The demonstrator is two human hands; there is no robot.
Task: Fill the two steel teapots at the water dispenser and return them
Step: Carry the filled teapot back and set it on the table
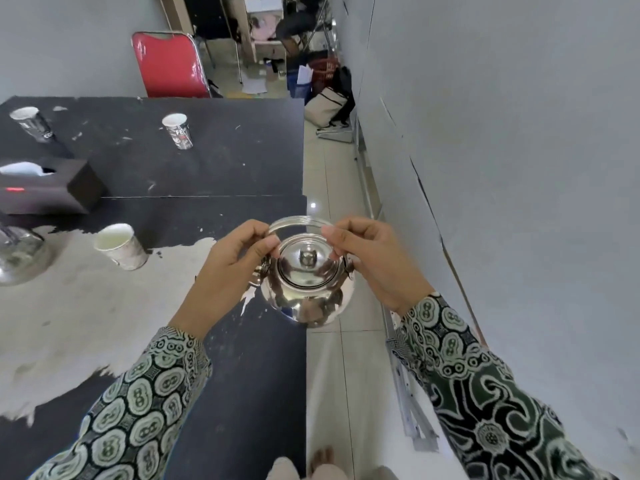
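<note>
Black, paint-scuffed tables fill the left of the frame beside a tiled floor. At centre, a steel teapot with its lid on hangs at the table's right edge. The left hand and right hand pinch its arched handle at either end, fingers curled.

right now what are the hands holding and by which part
Both hold the steel teapot by its arched handle: the left hand at the handle's left end, the right hand at its right end. The lid is on.
</note>
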